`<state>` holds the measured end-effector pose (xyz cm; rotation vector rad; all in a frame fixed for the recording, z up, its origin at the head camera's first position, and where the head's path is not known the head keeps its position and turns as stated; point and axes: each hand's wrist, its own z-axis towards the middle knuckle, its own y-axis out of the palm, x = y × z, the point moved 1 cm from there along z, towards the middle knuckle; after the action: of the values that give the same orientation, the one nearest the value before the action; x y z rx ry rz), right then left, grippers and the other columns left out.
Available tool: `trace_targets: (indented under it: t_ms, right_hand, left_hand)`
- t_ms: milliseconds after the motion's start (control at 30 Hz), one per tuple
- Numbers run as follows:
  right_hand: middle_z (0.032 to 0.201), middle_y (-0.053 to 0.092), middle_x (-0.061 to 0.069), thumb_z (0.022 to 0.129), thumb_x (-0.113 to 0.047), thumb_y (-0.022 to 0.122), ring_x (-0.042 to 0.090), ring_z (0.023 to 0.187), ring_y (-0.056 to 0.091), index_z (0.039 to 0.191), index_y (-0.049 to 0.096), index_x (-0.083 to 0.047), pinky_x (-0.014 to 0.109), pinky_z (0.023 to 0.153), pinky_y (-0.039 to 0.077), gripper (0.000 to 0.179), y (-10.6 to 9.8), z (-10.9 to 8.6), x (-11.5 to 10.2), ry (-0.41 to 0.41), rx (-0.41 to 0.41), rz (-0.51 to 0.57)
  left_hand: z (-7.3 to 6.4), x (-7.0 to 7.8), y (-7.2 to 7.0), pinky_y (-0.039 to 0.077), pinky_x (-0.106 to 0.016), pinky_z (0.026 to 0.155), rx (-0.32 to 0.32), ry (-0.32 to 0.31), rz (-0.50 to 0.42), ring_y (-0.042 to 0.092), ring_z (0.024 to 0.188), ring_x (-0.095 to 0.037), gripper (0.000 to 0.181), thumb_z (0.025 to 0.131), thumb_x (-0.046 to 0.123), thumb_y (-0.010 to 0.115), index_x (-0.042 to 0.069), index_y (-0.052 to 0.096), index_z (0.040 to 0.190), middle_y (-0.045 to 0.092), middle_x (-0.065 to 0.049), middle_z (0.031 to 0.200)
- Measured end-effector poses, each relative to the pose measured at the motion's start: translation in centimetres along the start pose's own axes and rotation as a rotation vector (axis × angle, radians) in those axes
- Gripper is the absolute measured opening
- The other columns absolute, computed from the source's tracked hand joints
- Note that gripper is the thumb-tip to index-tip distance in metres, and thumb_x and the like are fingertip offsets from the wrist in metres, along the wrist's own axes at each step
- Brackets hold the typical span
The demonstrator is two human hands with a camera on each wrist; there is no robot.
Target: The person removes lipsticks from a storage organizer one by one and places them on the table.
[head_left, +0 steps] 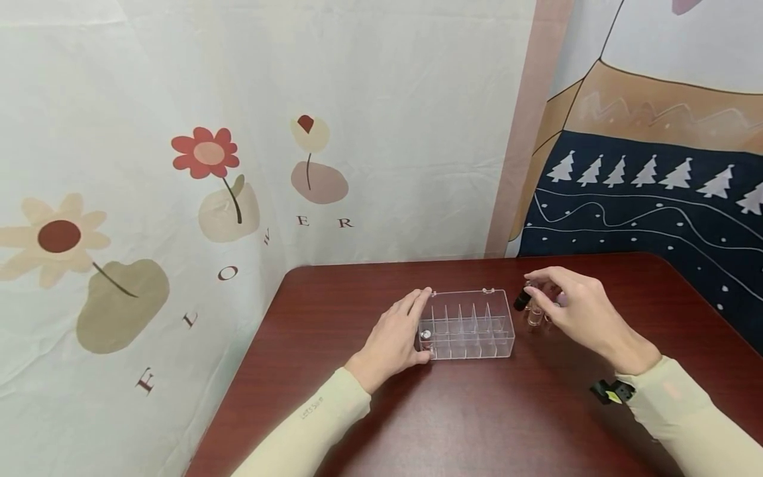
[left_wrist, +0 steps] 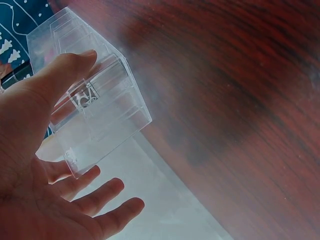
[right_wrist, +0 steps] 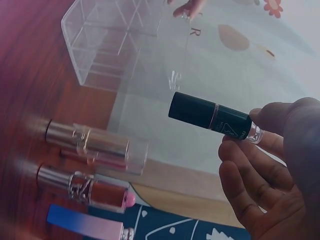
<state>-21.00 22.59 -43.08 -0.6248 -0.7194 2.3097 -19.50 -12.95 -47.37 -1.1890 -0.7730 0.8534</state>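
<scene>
A clear plastic lipstick organizer point(head_left: 471, 344) with rows of small compartments stands on the table, its clear lid raised at the back. My left hand point(head_left: 390, 338) grips its left end, the thumb at the near corner and fingers toward the far side. In the left wrist view the thumb presses the organizer's clear wall point(left_wrist: 112, 112). A silver-topped item point(head_left: 426, 334) sits in a left compartment. My right hand point(head_left: 578, 308) pinches a dark lipstick tube point(right_wrist: 207, 116) by its clear end, between thumb and fingers. The tube hangs just right of the organizer, above the table.
Several lip products stand at the organizer's right, partly behind my right hand: a gold-toned tube point(right_wrist: 107, 142), a reddish tube with silver cap point(right_wrist: 82, 185) and a blue-to-pink tube point(right_wrist: 85, 222). The brown table point(head_left: 465, 411) meets a printed curtain point(head_left: 387, 132) at the back.
</scene>
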Motion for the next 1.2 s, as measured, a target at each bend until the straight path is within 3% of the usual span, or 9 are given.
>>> trace_targets:
  t_ms: [333,967,1200]
  right_hand:
    - [0.099,0.086,0.005,0.087,0.003,0.098,0.003,0.076,0.068,0.119,0.085,-0.005,0.006,0.072,0.055,0.036,-0.9,-0.7,1.4,0.058,-0.002,-0.015]
    - [0.101,0.087,0.012,0.087,0.002,0.097,-0.003,0.075,0.066,0.123,0.084,-0.005,0.003,0.072,0.049,0.039,-3.0,-1.8,4.2,0.163,-0.008,-0.097]
    - [0.106,0.088,0.017,0.092,-0.001,0.094,0.008,0.080,0.071,0.125,0.084,-0.004,0.000,0.075,0.047,0.035,-3.8,-2.3,4.9,0.219,-0.017,-0.114]
  left_hand:
    - [0.0,0.0,0.2,0.061,-0.052,0.126,0.003,0.003,0.009,0.061,0.161,-0.037,0.135,0.081,0.050,0.107,0.010,0.030,0.184,0.051,-0.016,0.181]
    - [0.1,-0.2,0.4,0.062,-0.055,0.124,-0.007,-0.007,-0.009,0.061,0.161,-0.038,0.135,0.082,0.049,0.107,0.012,0.028,0.184,0.050,-0.016,0.182]
    - [0.0,-0.1,0.3,0.061,-0.054,0.126,-0.003,-0.006,-0.010,0.061,0.161,-0.037,0.135,0.081,0.049,0.108,0.011,0.028,0.184,0.050,-0.016,0.182]
